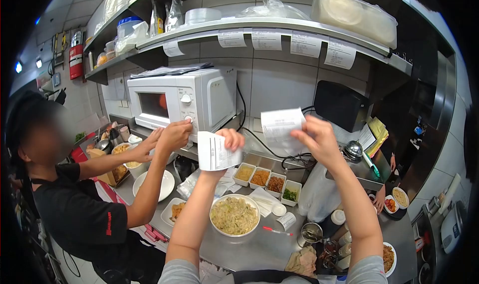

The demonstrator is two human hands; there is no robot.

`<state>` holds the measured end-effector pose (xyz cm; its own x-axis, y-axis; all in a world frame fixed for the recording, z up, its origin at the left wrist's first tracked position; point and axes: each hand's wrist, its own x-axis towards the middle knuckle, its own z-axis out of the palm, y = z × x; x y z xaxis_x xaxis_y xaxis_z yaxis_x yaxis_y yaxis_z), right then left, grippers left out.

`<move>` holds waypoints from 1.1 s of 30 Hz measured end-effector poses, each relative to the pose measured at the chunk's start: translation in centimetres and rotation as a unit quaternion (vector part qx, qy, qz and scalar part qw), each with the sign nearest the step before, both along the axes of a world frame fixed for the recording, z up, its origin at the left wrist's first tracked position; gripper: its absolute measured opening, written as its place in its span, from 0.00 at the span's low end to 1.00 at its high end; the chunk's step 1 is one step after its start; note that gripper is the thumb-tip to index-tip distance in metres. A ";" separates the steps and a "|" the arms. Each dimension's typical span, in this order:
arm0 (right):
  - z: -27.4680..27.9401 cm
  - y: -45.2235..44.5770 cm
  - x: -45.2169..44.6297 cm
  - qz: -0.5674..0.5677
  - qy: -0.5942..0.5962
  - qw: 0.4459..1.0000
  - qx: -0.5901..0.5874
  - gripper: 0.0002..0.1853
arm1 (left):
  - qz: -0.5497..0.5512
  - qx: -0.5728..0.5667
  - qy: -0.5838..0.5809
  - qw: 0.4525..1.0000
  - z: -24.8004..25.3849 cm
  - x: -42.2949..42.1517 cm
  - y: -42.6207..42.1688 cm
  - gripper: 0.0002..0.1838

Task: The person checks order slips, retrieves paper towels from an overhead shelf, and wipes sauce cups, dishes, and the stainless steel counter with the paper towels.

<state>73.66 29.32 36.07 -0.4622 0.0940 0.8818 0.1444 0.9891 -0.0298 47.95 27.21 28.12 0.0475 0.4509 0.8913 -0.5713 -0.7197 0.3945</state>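
While we raise both arms over the desk (274, 246), our left hand (233, 140) is curled closed around a printed slip (212, 153); our right hand (319, 137) pinches a second slip (280, 127), thumb against fingers. Slips are apart, one left, one right. Below, we see a bowl of food (234, 215) on the desk, small trays (260, 177) beyond it. At left, a co-worker (80, 194) reaches to the microwave (207, 97). More slips (305, 44) hang off the far shelf (274, 23).
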 end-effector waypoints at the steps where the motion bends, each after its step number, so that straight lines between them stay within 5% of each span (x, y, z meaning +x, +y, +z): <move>1: 0.6 0.3 -1.0 0.013 0.025 1.000 -0.002 0.06 | 0.018 0.000 0.037 0.999 0.6 0.0 -1.3 0.20; 7: 2.6 3.2 -6.5 0.034 0.114 0.993 -0.017 0.06 | -0.024 -0.100 0.125 0.987 2.0 -3.7 -1.9 0.32; 8: 2.6 3.5 -7.2 0.035 0.120 0.992 -0.018 0.06 | 0.046 -0.088 0.161 0.982 2.1 -4.5 -1.0 0.36; 11: 2.6 4.3 -9.1 0.033 0.132 0.991 -0.017 0.06 | 0.390 0.001 0.203 0.898 3.8 -5.2 -1.0 0.21; 12: 2.6 4.6 -9.6 0.031 0.136 0.990 -0.018 0.06 | 0.401 -0.041 0.180 0.897 4.5 -5.2 -1.5 0.08; 14: 2.6 4.9 -10.5 0.028 0.142 0.989 -0.016 0.07 | 0.417 -0.091 0.127 0.895 6.1 -5.2 -1.1 0.04; 19: 2.7 5.8 -11.7 0.014 0.150 0.989 -0.009 0.07 | 0.371 -0.155 0.212 0.891 10.0 -7.1 0.8 0.12; 24: 2.2 6.0 -10.4 -0.012 0.139 0.990 -0.007 0.07 | 0.516 -0.118 0.202 0.824 19.2 -16.0 7.6 0.14; 25: 2.0 6.0 -10.1 -0.019 0.135 0.991 -0.008 0.07 | 0.493 -0.123 0.156 0.847 20.1 -16.5 7.9 0.15; 33: 0.6 5.3 -7.3 -0.079 0.099 0.990 -0.058 0.08 | 0.471 -0.279 0.226 0.806 23.0 -19.1 8.8 0.16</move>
<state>66.33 34.61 36.66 -0.2529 0.2583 0.9324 0.2776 0.9425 -0.1858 28.90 35.99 51.14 -0.2874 0.8016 0.5242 0.4174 -0.3878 0.8218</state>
